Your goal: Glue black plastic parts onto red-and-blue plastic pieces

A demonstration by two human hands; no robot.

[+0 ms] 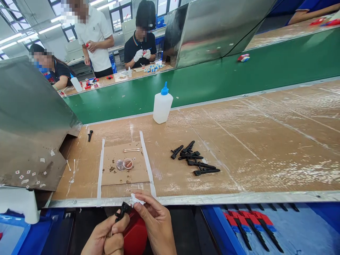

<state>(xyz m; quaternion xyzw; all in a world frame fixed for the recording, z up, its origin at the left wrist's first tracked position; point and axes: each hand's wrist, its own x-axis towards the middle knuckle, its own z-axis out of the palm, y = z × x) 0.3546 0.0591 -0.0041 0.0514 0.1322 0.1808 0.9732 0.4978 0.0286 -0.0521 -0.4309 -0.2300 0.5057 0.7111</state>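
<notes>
My left hand (107, 235) is closed around a small black plastic part (123, 211), whose thick end sticks up past the fingers. Between the thumb and fingers of my right hand (159, 225) is a crumpled white tissue (136, 200), right beside the black part; whether the two touch I cannot tell. Both hands are in front of the table's near edge, above a red object (136, 233). Just beyond them a cardboard sheet (113, 180) is taped down, bearing a small round dish (128, 163) and cotton swabs (131, 150).
Several black plastic parts (196, 156) lie piled mid-table; another (90, 135) lies at left. Behind stands a white bottle with blue cap (162, 108). A blue tray (300, 230) at lower right holds red, blue and black pieces. Across the green conveyor (202, 83), several people work.
</notes>
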